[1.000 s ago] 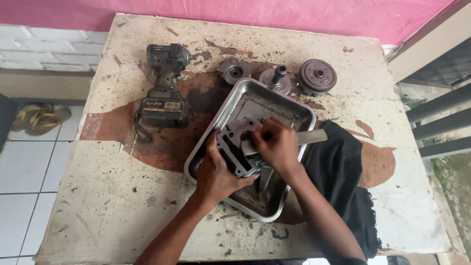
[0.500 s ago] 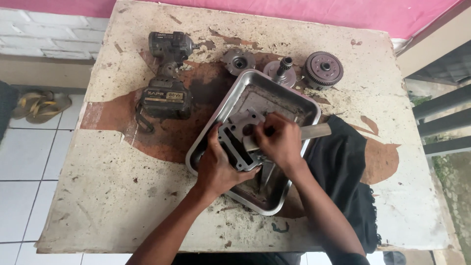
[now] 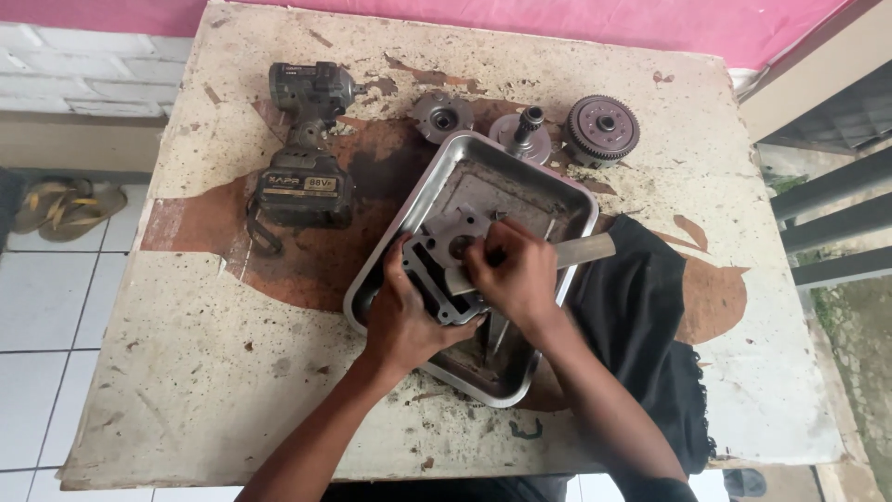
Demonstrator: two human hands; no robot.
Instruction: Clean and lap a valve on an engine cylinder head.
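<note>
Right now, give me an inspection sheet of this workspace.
Surface: worn table, stained and chipped.
Job's things: grey engine part held over metal tray; flat scraper-like tool lies across it.
Clutter: cordless impact wrench, three round metal parts, black cloth.
Hands: left hand grips the part; right hand holds the tool.
Cables: nothing seen.
Surroundings: tiled floor, sandals, pink wall.

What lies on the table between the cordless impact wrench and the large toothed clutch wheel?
In the head view, between the impact wrench and the toothed clutch wheel lie a small round metal disc and a shafted metal part.
</note>
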